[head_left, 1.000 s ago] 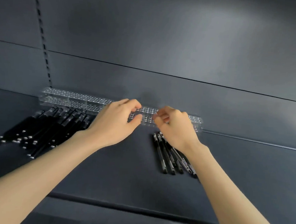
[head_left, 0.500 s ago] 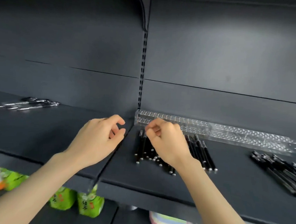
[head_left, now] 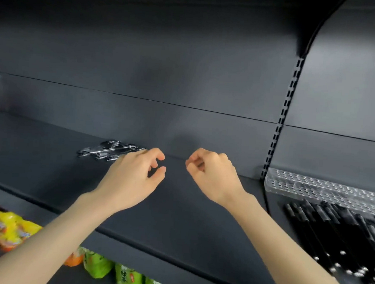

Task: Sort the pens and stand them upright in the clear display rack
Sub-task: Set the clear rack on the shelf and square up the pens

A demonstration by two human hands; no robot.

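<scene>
A small pile of pens (head_left: 109,150) lies at the back of the dark shelf, blurred, just left of my left hand (head_left: 135,178). That hand hovers with fingers loosely curled and holds nothing. My right hand (head_left: 210,176) hovers beside it, fingers curled in, with nothing visible in them. The clear display rack (head_left: 325,189) with rows of holes stands at the back of the adjoining shelf on the right. A large pile of black pens (head_left: 339,239) lies in front of the rack.
The dark shelf (head_left: 176,218) runs under both hands, with its front edge toward me. A slotted upright (head_left: 281,117) divides the two shelf bays. Yellow and orange snack packs (head_left: 1,224) and green packs (head_left: 126,277) sit on the lower shelf.
The view has swung left, so the rack and the black pens have slid to the right edge. Both hands have left the rack and hover over the left bay, near the small pile.
</scene>
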